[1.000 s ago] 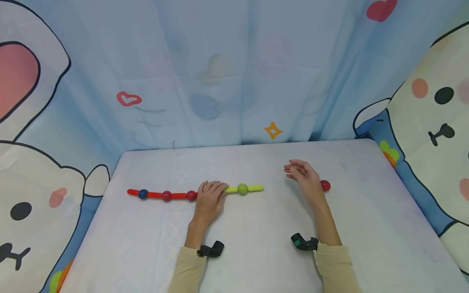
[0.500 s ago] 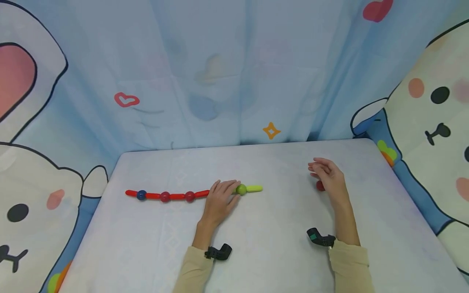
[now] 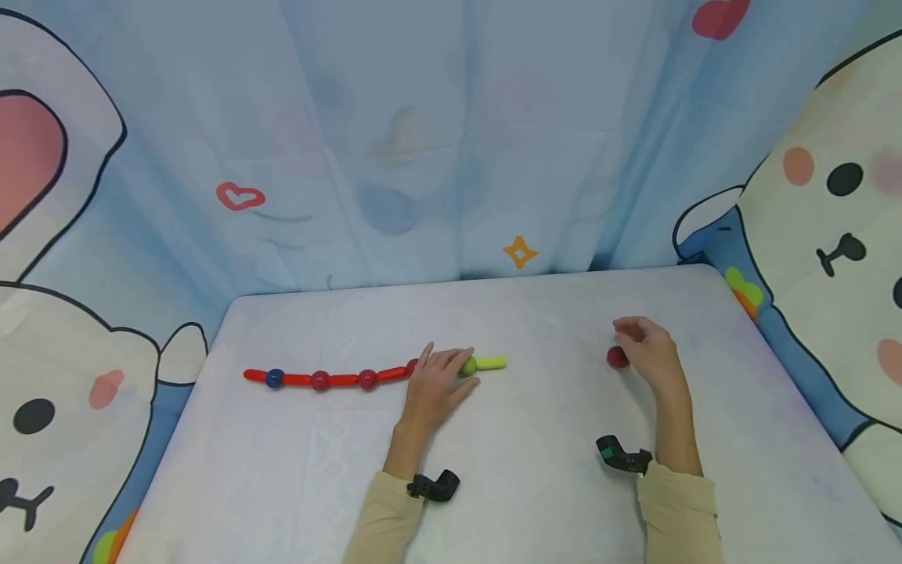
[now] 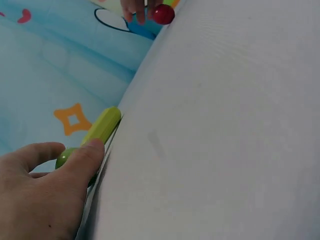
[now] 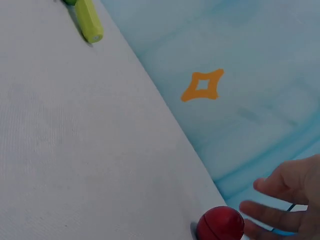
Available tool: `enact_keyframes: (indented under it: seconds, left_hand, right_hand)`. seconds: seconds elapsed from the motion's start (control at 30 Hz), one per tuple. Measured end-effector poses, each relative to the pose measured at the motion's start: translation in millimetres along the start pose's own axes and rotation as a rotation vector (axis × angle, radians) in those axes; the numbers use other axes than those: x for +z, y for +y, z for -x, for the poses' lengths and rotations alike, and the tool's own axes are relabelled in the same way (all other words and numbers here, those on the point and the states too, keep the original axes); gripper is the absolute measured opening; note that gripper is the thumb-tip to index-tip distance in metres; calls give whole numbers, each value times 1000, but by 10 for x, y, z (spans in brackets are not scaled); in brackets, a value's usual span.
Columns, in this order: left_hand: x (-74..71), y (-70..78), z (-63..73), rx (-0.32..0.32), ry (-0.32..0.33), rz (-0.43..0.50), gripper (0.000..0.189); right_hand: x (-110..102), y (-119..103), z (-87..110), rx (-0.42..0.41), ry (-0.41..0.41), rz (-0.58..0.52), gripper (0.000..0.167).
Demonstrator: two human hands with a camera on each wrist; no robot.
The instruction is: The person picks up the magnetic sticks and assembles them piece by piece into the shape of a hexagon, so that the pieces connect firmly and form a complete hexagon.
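Note:
A row of sticks and balls lies joined end to end on the table. Its red sticks [image 3: 344, 380] alternate with a blue ball [image 3: 275, 378] and red balls [image 3: 367, 379]; a yellow-green stick [image 3: 491, 363] ends it on the right. My left hand [image 3: 432, 392] lies over the right part of the row, hiding some of it. Its thumb and forefinger pinch the green ball [image 4: 64, 157]. At the right, a single red ball [image 3: 617, 357] sits apart from the row. My right hand [image 3: 655, 359] is beside it, fingers loosely bent, fingertips close to its surface in the right wrist view.
The white-covered table [image 3: 535, 470] ends at the back against a blue printed curtain [image 3: 395, 141]. Large cartoon animal prints stand at both sides. Each wrist wears a black camera [image 3: 434, 486] on a strap.
My left hand has slid right along the row and spread its fingers to the green ball. My right hand has moved right, to the single red ball.

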State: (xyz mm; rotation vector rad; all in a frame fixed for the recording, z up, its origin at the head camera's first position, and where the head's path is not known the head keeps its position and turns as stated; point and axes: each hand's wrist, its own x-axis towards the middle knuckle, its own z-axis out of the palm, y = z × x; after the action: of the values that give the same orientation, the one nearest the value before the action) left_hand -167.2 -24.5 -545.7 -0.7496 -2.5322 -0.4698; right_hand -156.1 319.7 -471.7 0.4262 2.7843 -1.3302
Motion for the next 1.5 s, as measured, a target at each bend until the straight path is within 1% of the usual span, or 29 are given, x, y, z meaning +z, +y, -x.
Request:
enact_keyframes:
  seconds: [0.07, 0.13, 0.17, 0.27, 0.37, 0.5, 0.6, 0.67, 0.73, 0.83, 0.93, 1.1, 1.23, 1.33, 1.43, 1.5]
  left_hand:
    - [22, 38, -31, 6, -8, 20, 51]
    - [43, 72, -50, 2, -19, 40, 47]
    - [52, 85, -55, -6, -22, 47, 45]
    - [66, 110, -56, -45, -33, 62, 39]
    - [67, 118, -50, -66, -39, 61, 35]
    - [50, 125, -47, -65, -43, 65, 33]
    - [38, 128, -43, -59, -36, 73, 32]
    - [38, 127, -42, -53, -24, 90, 32]
    - [43, 125, -44, -45, -12, 101, 31]
    - [57, 123, -50, -33, 2, 112, 30]
    - [67, 124, -55, -30, 5, 116, 31]
    - [67, 136, -68, -38, -1, 128, 34]
    - [62, 143, -72, -46, -13, 122, 35]
    - [63, 141, -67, -53, -22, 116, 34]
    - [65, 136, -64, -56, -26, 113, 33]
    - [65, 132, -63, -56, -26, 112, 33]
  right_hand:
    - [-18, -11, -1, 44, -67, 74, 44]
    - [-23, -19, -4, 71, -126, 152, 46]
    - [-21, -25, -3, 75, -152, 191, 47]
    - [-5, -44, 21, 44, -196, 279, 47]
    - [22, -49, 45, 17, -232, 317, 46]
    - [53, -32, 63, -5, -271, 321, 42]
    - [76, -23, 62, -19, -269, 310, 39]
    - [98, -25, 50, -30, -255, 282, 39]
    - [132, -43, 34, -46, -230, 227, 41]
    - [204, -87, 13, -89, -184, 118, 43]
    - [299, -141, -2, -131, -168, -6, 42]
    - [453, -234, 5, -161, -202, -154, 41]
    - [531, -275, 24, -155, -229, -247, 42]
    - [571, -288, 33, -144, -272, -333, 42]
    - [607, -287, 24, -132, -311, -388, 42]
    - [629, -282, 15, -125, -326, -400, 42]
